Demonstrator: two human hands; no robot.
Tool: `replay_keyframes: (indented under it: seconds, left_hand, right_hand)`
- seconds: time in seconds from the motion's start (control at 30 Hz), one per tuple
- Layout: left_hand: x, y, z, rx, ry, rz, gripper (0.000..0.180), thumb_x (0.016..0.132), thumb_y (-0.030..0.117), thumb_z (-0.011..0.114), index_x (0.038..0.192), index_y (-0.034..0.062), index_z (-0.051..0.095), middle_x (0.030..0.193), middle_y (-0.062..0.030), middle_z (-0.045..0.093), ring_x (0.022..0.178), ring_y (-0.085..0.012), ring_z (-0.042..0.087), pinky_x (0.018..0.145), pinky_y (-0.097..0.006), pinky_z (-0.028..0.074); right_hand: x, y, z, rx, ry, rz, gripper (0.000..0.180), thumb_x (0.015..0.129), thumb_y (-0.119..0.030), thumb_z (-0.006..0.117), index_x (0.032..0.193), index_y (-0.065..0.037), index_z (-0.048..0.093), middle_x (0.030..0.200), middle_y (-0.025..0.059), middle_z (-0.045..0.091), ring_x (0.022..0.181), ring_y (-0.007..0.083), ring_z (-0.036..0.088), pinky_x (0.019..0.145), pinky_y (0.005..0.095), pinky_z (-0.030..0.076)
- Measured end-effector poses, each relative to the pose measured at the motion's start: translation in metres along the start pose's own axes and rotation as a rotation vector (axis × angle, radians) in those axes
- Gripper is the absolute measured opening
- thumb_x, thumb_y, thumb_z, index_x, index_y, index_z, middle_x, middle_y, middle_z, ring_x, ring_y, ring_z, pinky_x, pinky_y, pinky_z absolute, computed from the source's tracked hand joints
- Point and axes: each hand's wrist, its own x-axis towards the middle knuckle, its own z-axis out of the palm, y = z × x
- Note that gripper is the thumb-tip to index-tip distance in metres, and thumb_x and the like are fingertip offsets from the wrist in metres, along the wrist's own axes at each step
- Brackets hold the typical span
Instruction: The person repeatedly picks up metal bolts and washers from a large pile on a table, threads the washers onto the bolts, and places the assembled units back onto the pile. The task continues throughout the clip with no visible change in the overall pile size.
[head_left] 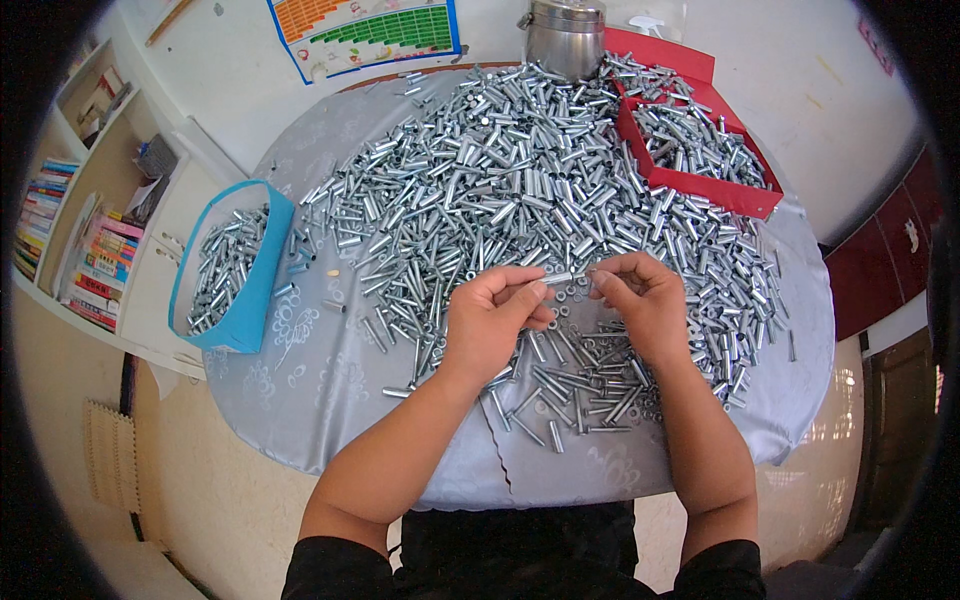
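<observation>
My left hand (497, 312) is closed, pinching a short shiny metal sleeve (558, 278) between thumb and fingers. The sleeve lies roughly level and points toward my right hand (640, 300). That hand is closed too, its thumb and fingertips pressed together at the sleeve's right end; what they grip is too small to make out. Both hands are just above a large heap of silvery metal sleeves and bolts (490, 170). Below and between them lie small washers or nuts (562, 312) and loose long bolts (600, 385).
A blue fabric bin (268, 270) of metal parts stands at the left. At the back right sits a red box (715, 193) with more parts, beside a steel pot (565, 40). A grey patterned cloth (330, 400) covers the round table. Bookshelves (110, 210) stand farther left.
</observation>
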Motion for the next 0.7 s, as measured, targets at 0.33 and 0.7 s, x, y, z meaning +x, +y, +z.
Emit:
replay_keyframes:
  seconds: [0.33, 0.7]
  left_hand:
    - [-0.0024, 0.001, 0.0014, 0.027, -0.024, -0.007, 0.021, 0.091, 0.005, 0.061, 0.11, -0.0045, 0.063, 0.094, -0.0142, 0.07, 0.073, -0.0171, 0.068, 0.065, -0.028, 0.058]
    - [-0.0019, 0.0048, -0.0005, -0.036, -0.081, -0.055, 0.023, 0.092, 0.008, 0.061, 0.111, -0.004, 0.062, 0.094, -0.0146, 0.07, 0.073, -0.0182, 0.069, 0.065, -0.028, 0.058]
  right_hand:
    - [-0.0016, 0.0009, 0.0004, 0.098, -0.107, -0.003, 0.011, 0.087, -0.002, 0.066, 0.096, 0.002, 0.065, 0.087, 0.0065, 0.069, 0.078, 0.0118, 0.065, 0.071, 0.0246, 0.051]
    - [0.0003, 0.002, -0.0037, 0.143, -0.181, 0.096, 0.017, 0.086, -0.007, 0.068, 0.101, 0.0, 0.067, 0.089, 0.0057, 0.069, 0.077, 0.0113, 0.062, 0.07, 0.0238, 0.048]
